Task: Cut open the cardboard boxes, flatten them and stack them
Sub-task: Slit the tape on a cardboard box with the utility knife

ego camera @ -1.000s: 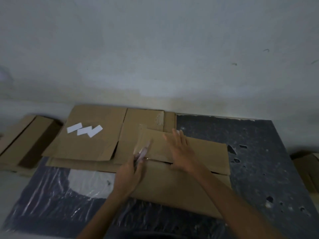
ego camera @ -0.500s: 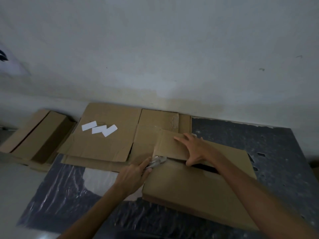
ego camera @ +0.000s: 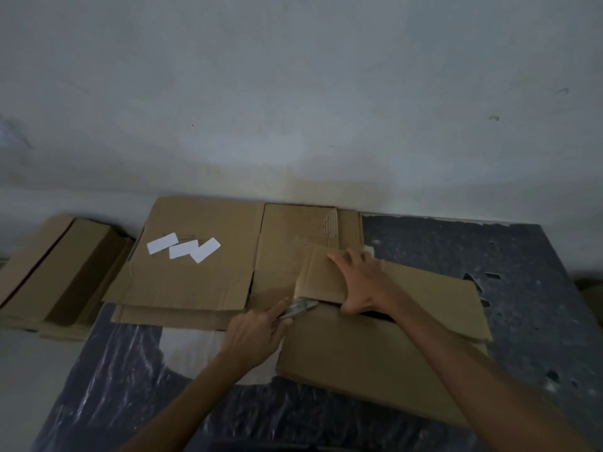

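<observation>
Some flat brown cardboard sheets [ego camera: 195, 282] are already stacked. The left grip [ego camera: 254, 337] is closed tight around a silver cutter [ego camera: 298, 308] at the big brown cardboard box [ego camera: 375, 353]. The right grip [ego camera: 365, 282] pinches its flap. The long brown boxes [ego camera: 58, 272] still wait.

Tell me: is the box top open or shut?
Partly open: right hand grips the far flap, a dark gap beneath; left hand holds the cutter at the flap's end.

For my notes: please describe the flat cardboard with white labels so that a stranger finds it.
Look at the foot of the grey wall. Left of the box being cut lies a flat cardboard sheet. Only it carries three white labels in a row.
</observation>
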Action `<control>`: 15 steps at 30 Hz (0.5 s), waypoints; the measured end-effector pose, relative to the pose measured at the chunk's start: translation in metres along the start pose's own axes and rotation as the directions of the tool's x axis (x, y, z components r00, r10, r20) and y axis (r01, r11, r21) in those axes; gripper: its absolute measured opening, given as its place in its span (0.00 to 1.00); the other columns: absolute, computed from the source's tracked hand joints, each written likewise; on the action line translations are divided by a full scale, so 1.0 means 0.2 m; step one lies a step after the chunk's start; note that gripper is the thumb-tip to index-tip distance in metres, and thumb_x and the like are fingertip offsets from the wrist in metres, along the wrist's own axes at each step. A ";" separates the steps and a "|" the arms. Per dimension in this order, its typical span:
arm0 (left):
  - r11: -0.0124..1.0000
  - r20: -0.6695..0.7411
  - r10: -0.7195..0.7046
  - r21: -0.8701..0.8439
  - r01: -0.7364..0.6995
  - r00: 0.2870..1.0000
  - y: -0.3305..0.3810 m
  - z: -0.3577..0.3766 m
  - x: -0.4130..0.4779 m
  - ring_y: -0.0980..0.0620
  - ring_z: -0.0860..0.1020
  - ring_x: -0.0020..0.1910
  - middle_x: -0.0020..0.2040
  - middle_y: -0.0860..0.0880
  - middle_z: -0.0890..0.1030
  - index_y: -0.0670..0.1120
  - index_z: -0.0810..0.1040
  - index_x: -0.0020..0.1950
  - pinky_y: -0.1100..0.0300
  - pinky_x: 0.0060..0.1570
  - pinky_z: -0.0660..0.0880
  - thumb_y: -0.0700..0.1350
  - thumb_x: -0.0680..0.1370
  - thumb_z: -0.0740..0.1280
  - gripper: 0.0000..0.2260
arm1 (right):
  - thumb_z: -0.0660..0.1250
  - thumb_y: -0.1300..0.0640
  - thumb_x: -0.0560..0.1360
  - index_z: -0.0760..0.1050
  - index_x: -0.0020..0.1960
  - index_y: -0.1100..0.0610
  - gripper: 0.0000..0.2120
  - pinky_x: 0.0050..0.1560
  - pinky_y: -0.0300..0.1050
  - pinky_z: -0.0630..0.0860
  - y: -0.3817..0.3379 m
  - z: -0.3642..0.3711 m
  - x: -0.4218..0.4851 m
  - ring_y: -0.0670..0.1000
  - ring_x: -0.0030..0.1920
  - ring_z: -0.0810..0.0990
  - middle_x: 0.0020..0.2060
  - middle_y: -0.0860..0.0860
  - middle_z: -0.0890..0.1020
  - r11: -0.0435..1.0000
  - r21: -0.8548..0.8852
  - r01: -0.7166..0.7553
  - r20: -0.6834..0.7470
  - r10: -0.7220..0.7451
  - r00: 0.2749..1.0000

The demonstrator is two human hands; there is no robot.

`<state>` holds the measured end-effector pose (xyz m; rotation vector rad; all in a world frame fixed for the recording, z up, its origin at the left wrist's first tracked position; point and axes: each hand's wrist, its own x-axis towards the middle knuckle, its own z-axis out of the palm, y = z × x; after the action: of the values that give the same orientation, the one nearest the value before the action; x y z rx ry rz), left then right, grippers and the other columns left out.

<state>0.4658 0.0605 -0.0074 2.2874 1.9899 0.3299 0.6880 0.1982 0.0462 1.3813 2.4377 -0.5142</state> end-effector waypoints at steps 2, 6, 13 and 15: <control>0.999 -0.026 -0.025 -0.032 0.024 0.999 -0.03 -0.01 0.03 0.54 0.72 0.20 0.27 0.53 0.78 0.51 0.79 0.61 0.66 0.17 0.65 0.59 0.77 0.56 0.21 | 0.73 0.48 0.61 0.45 0.77 0.46 0.53 0.70 0.70 0.56 0.00 0.00 0.00 0.62 0.72 0.57 0.73 0.55 0.54 1.000 0.024 -0.012 -0.005 0.012 1.000; 0.999 -0.038 0.037 0.020 -0.037 0.999 -0.11 -0.02 0.06 0.54 0.72 0.20 0.28 0.53 0.79 0.51 0.79 0.63 0.65 0.19 0.68 0.59 0.77 0.54 0.23 | 0.72 0.48 0.61 0.45 0.77 0.44 0.53 0.71 0.72 0.50 -0.01 0.02 0.00 0.63 0.73 0.54 0.74 0.54 0.52 0.997 0.069 -0.021 -0.002 0.021 1.000; 0.976 -0.050 0.179 0.133 -0.171 0.983 -0.15 -0.04 0.11 0.52 0.69 0.17 0.25 0.52 0.77 0.53 0.80 0.61 0.66 0.23 0.63 0.58 0.77 0.53 0.21 | 0.73 0.50 0.61 0.48 0.76 0.44 0.51 0.72 0.70 0.44 -0.01 0.02 -0.01 0.60 0.72 0.53 0.72 0.51 0.54 0.986 0.164 -0.003 -0.031 0.008 0.999; 0.964 -0.064 0.242 0.127 -0.233 0.968 -0.18 -0.06 0.12 0.51 0.70 0.19 0.28 0.52 0.79 0.53 0.79 0.62 0.65 0.24 0.63 0.59 0.80 0.52 0.21 | 0.74 0.51 0.60 0.49 0.76 0.43 0.52 0.73 0.66 0.48 0.01 0.02 -0.03 0.59 0.72 0.52 0.71 0.49 0.53 0.979 0.205 0.016 -0.014 -0.014 1.000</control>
<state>0.4320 0.0877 -0.0017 2.6352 1.8147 0.3323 0.6933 0.1942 0.0447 1.4482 2.4636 -0.7834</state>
